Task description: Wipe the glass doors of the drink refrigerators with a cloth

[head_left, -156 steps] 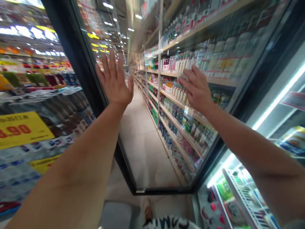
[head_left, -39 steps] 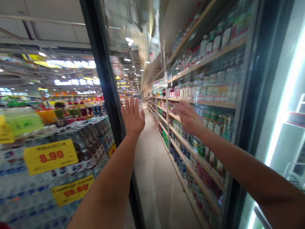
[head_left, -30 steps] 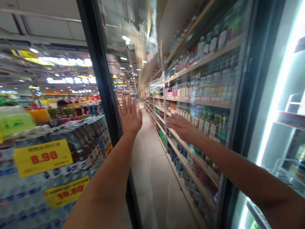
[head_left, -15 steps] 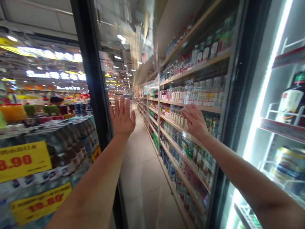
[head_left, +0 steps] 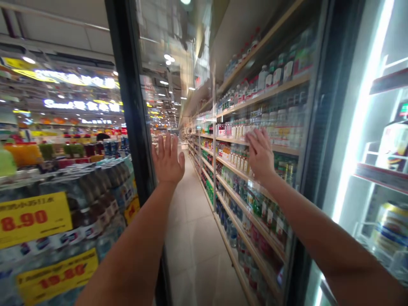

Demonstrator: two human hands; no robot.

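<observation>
Both arms reach out from the bottom of the view, and both hands are flat and spread against the glass door [head_left: 191, 178] of a store cooler, so nothing is pinched or gripped. The left hand [head_left: 168, 161] sits close to the door's dark frame [head_left: 132, 127], fingers fanned upward. The right hand [head_left: 259, 154] is pressed on the pane further toward the hinge side, fingers together-ish and pointing up; whether there's a cloth under it is hard to say, the pane is full of reflections.

Progress-wise: the door stands swung open into the aisle, with the lit cooler interior [head_left: 379, 170] exposed off to the right, cans and cartons on its wire racks. So the opening part looks done, and the door isn't shut yet.

Past the door on the left is a stack of bottled drinks [head_left: 95, 195] with a yellow price tag [head_left: 33, 219]. Through the glass, the drink shelves [head_left: 255, 148] run down the aisle toward the ceiling lights.
</observation>
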